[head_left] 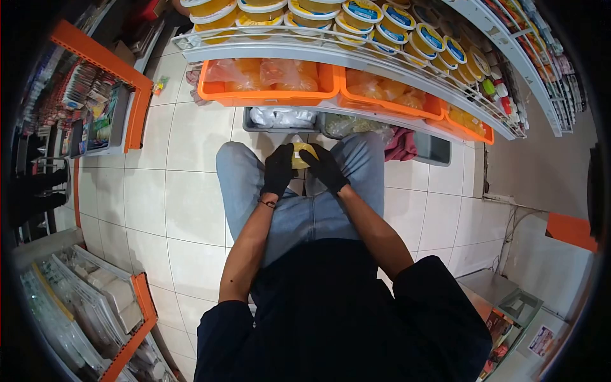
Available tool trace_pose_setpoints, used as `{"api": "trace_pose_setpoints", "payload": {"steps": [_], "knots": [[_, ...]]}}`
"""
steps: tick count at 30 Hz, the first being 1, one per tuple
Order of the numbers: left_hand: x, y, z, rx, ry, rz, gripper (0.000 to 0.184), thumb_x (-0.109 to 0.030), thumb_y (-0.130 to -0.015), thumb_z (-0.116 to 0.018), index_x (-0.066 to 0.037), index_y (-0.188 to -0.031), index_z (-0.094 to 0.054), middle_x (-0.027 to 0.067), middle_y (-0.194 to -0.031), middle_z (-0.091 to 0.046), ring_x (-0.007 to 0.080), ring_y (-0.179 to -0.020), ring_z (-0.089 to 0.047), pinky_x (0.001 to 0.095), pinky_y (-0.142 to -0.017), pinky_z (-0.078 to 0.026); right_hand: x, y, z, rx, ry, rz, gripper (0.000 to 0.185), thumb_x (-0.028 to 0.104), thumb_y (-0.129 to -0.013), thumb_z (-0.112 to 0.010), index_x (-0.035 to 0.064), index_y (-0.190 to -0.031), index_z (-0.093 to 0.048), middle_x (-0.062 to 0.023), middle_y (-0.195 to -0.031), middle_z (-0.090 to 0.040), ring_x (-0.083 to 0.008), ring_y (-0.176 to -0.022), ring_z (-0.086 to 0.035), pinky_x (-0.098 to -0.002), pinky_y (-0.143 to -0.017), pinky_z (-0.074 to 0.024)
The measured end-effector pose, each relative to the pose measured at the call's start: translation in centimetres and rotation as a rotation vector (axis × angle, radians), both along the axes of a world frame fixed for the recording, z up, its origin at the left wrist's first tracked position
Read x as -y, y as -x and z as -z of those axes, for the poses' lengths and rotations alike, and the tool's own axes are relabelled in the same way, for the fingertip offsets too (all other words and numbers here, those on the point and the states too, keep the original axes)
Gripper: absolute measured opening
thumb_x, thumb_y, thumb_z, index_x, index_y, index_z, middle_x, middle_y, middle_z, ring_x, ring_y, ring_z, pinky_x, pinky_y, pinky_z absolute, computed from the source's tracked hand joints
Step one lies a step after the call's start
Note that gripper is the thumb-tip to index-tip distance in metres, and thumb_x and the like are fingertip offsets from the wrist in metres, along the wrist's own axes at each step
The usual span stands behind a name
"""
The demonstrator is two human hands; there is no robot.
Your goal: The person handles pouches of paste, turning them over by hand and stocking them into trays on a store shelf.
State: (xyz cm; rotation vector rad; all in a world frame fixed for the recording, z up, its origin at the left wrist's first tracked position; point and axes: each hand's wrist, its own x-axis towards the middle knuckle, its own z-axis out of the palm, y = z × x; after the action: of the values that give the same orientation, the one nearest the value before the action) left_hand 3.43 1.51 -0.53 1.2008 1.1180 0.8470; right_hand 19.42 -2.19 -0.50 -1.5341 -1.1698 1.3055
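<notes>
Between my knees, both hands hold a small yellow plastic-wrapped pack (301, 156) with a pale, gathered-looking top. My left hand (278, 169), in a black glove, grips its left side. On the opposite side, my right hand (326, 168), also black-gloved, has its fingers closed over the pack. What is inside the wrapping cannot be made out. Just beyond the hands, a grey crate (280, 130) contains white plastic bags (283, 117). Beside it, another crate holds clear, greenish plastic bags (350, 125).
Orange crates (273, 100) with bags of orange-yellow goods sit under a shelf (305, 51) of lidded yellow tubs (363, 11). A reddish cloth (401, 144) lies by a grey bin (435, 148). Orange-edged racks (137, 108) stand left, on the tiled floor (194, 146).
</notes>
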Motion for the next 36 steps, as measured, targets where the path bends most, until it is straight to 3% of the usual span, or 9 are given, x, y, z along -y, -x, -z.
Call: {"api": "trace_pose_setpoints", "payload": {"steps": [5, 10, 13, 16, 20, 23, 26, 30, 36], "knots": [[0.4, -0.7, -0.1, 0.172, 0.039, -0.101, 0.028, -0.029, -0.098, -0.056, -0.002, -0.099, -0.064, 0.0048, -0.077, -0.063, 0.0116, -0.056, -0.062, 0.0268, -0.046, -0.048, 0.2, -1.6, 9.1, 0.349, -0.265, -0.047, 0.041, 0.009, -0.078, -0.072, 0.0007, -0.116, -0.06, -0.019, -0.107, -0.066, -0.03, -0.089, -0.066, -0.0378, -0.075, -0.0515], [0.0, -0.5, -1.2, -0.243, -0.141, 0.133, 0.024, -0.022, -0.094, -0.062, 0.0, -0.102, -0.062, 0.0097, -0.086, -0.066, 0.0153, -0.066, -0.065, 0.0303, -0.053, -0.053, 0.0, -2.6, 6.4, -0.156, 0.149, 0.007, 0.044, 0.011, -0.078, -0.071, 0.0009, -0.119, -0.058, -0.0208, -0.112, -0.063, -0.0359, -0.095, -0.063, -0.0395, -0.082, -0.0499], [-0.1, -0.1, -0.9, -0.253, -0.241, 0.132, 0.023, -0.022, -0.092, -0.064, 0.0, -0.102, -0.062, 0.0123, -0.086, -0.065, 0.0176, -0.066, -0.066, 0.0302, -0.053, -0.054, 0.7, -1.1, 8.5, 0.234, -0.238, -0.011, 0.035, 0.022, -0.089, -0.066, 0.0004, -0.116, -0.06, -0.0185, -0.105, -0.066, -0.0338, -0.095, -0.064, -0.0387, -0.083, -0.0494], [0.0, 0.0, 0.6, -0.155, -0.348, 0.084, 0.024, -0.024, -0.093, -0.064, -0.001, -0.1, -0.062, 0.0133, -0.086, -0.065, 0.0172, -0.067, -0.067, 0.0311, -0.052, -0.054, 0.2, 0.1, 1.6, 0.121, -0.257, 0.022, 0.034, 0.02, -0.089, -0.065, 0.0001, -0.117, -0.059, -0.0177, -0.103, -0.067, -0.0334, -0.096, -0.065, -0.0389, -0.083, -0.0494], [0.4, -0.3, 0.0, 0.072, 0.122, -0.048, 0.025, -0.026, -0.095, -0.06, -0.002, -0.1, -0.063, 0.0148, -0.089, -0.065, 0.0176, -0.069, -0.067, 0.0318, -0.052, -0.054, 0.0, -0.5, 6.9, 0.27, -0.456, 0.065, 0.038, 0.006, -0.082, -0.066, 0.0002, -0.119, -0.057, -0.0187, -0.104, -0.066, -0.0342, -0.097, -0.064, -0.04, -0.086, -0.0499], [0.0, -0.2, -0.2, -0.084, 0.079, 0.07, 0.028, -0.028, -0.095, -0.06, -0.002, -0.103, -0.064, 0.014, -0.092, -0.066, 0.0164, -0.071, -0.067, 0.0304, -0.055, -0.055, 0.2, -0.9, 6.3, 0.195, -0.285, 0.077, 0.031, 0.024, -0.093, -0.057, -0.0008, -0.112, -0.06, -0.0101, -0.098, -0.067, -0.0244, -0.09, -0.064, -0.0352, -0.079, -0.0499], [0.0, -0.2, -1.5, -0.414, -0.133, 0.224, 0.029, -0.028, -0.096, -0.058, -0.001, -0.105, -0.064, 0.0123, -0.095, -0.067, 0.0147, -0.076, -0.067, 0.0289, -0.057, -0.056, 0.5, -1.1, 7.2, 0.22, -0.228, 0.014, 0.029, 0.015, -0.089, -0.062, -0.0003, -0.114, -0.059, -0.0131, -0.099, -0.067, -0.0266, -0.09, -0.065, -0.0349, -0.081, -0.0509], [0.3, 0.0, 0.4, -0.162, -0.168, 0.065, 0.026, -0.024, -0.096, -0.059, 0.0, -0.103, -0.064, 0.0125, -0.096, -0.067, 0.0168, -0.081, -0.067, 0.0308, -0.058, -0.055, 0.3, 0.6, 0.7, 0.106, -0.301, 0.026, 0.025, 0.015, -0.092, -0.063, 0.0016, -0.112, -0.061, -0.0144, -0.095, -0.067, -0.0247, -0.084, -0.066, -0.0331, -0.078, -0.0512], [0.1, -0.1, -0.2, -0.14, -0.14, 0.06, 0.027, -0.027, -0.095, -0.06, 0.0, -0.098, -0.064, 0.0119, -0.083, -0.065, 0.0178, -0.071, -0.068, 0.0316, -0.053, -0.051, 0.4, -0.1, 5.1, 0.237, -0.327, 0.091, 0.028, 0.028, -0.099, -0.054, 0.004, -0.109, -0.063, -0.0102, -0.083, -0.065, -0.0175, -0.078, -0.063, -0.0325, -0.07, -0.0496]]}}
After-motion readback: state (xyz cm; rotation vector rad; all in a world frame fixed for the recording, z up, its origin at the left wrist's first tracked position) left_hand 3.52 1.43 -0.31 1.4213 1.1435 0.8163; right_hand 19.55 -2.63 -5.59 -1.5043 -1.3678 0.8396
